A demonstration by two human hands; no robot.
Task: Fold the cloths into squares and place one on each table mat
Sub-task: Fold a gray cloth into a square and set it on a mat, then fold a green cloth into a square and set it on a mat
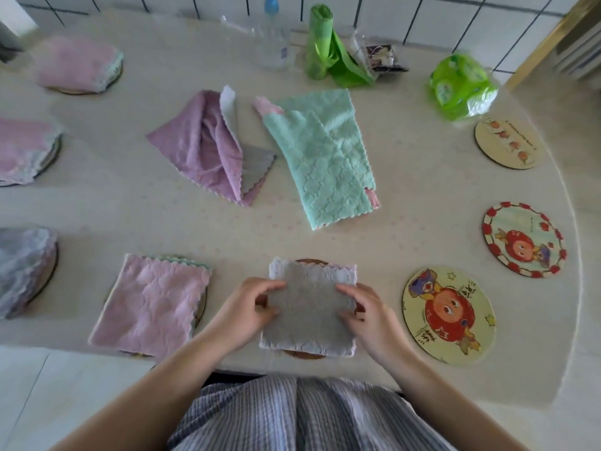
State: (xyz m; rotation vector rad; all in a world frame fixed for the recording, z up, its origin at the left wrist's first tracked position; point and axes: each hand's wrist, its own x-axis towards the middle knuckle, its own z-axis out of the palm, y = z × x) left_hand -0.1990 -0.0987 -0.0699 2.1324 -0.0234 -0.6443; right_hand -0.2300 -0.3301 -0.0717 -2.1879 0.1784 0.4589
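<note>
Both hands are working on a folded gray cloth [310, 307] at the near edge of the tabletop [406, 177]. The cloth is sitting on a round brown mat [307, 262]; only bits of the mat are peeking out at the top & bottom. The left hand [250, 307] is holding the cloth's left edge, w/ thumb and fingers [276, 285] curled and pinching it. The right hand [367, 315] is holding the right edge the same way, fingers bent and pinching the cloth.

Just left of it, a folded pink cloth [149, 304] is lying on another mat that is mostly hidden. Farther left, 3 more folded cloths are sitting on mats: a gray one [22, 271], a pink one [26, 151] & a pink one at the far corner [76, 65].

In the middle of the tabletop, a purple cloth [201, 148] is lying rumpled, not folded. Next to it a mint green cloth [325, 157] is lying folded long, w/ pink showing at its ends.

On the right, 3 round picture mats are lying bare: a near one w/ a red cartoon face [448, 315], a red-rimmed one [523, 239] & a pale one [507, 143].

At the back by the tiled wall are standing a clear bottle w/ a blue cap [271, 34], a green bag roll [322, 43] & a green pack [461, 86].
</note>
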